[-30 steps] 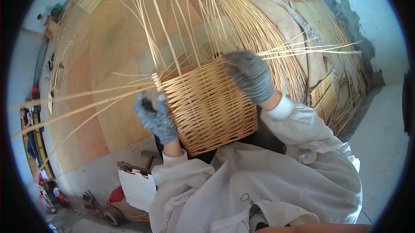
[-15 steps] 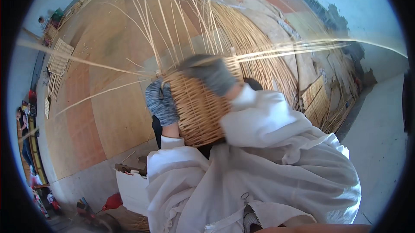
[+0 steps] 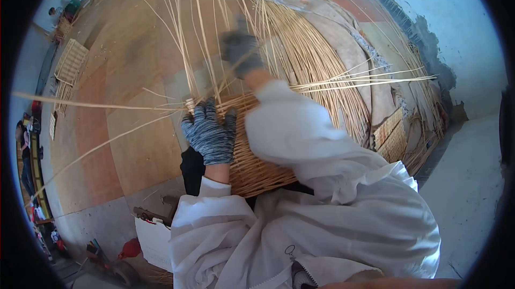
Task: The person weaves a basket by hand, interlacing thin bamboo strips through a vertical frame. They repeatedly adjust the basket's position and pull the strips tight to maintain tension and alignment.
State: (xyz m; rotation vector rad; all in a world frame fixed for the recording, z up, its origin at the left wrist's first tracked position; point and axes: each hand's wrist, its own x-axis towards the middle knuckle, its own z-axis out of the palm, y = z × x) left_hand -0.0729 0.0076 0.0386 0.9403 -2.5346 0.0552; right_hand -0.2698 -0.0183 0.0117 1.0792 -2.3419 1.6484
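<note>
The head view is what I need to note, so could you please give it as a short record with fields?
Basket: woven, partly hidden by the right sleeve
Left hand: grey-gloved, touching the basket's upper left corner
Right hand: gloved, blurred, past the basket's upper edge; hold unclear
Upright canes: rising from the basket's upper edge
Cane pile: on the floor, beyond the basket, toward the right

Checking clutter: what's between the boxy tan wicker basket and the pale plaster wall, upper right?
Head view: curved pile of long tan rods, then beige sheeting and floor.
</note>
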